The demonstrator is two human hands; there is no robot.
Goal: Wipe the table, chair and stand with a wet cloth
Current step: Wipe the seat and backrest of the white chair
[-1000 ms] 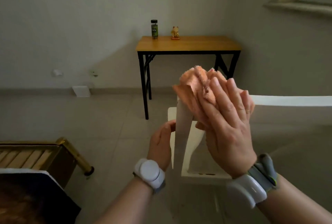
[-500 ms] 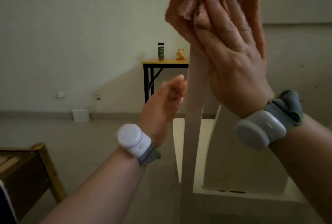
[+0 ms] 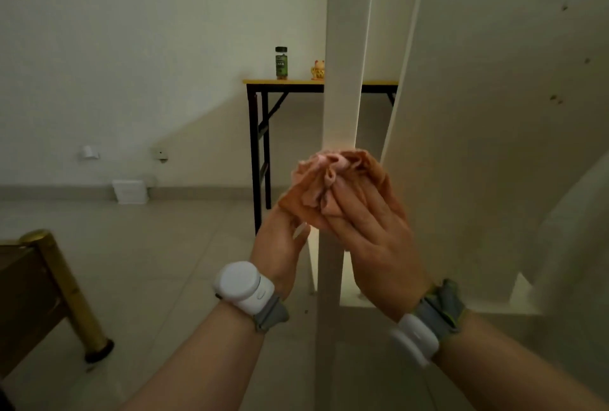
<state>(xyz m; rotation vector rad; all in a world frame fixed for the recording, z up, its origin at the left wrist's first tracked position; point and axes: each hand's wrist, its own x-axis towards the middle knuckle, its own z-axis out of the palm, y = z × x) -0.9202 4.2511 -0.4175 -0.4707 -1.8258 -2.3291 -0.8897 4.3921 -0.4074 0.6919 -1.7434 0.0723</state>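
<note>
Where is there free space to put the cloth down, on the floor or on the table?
The floor lies bare between the brass-footed frame and the black table legs. The table top shows nothing right of the white chair post; left of it stand a green bottle and a cat figurine. The cloth, left hand and right hand crowd the post.

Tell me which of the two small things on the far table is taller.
The green bottle with the black cap, standing left of the shorter golden cat figurine.
</note>
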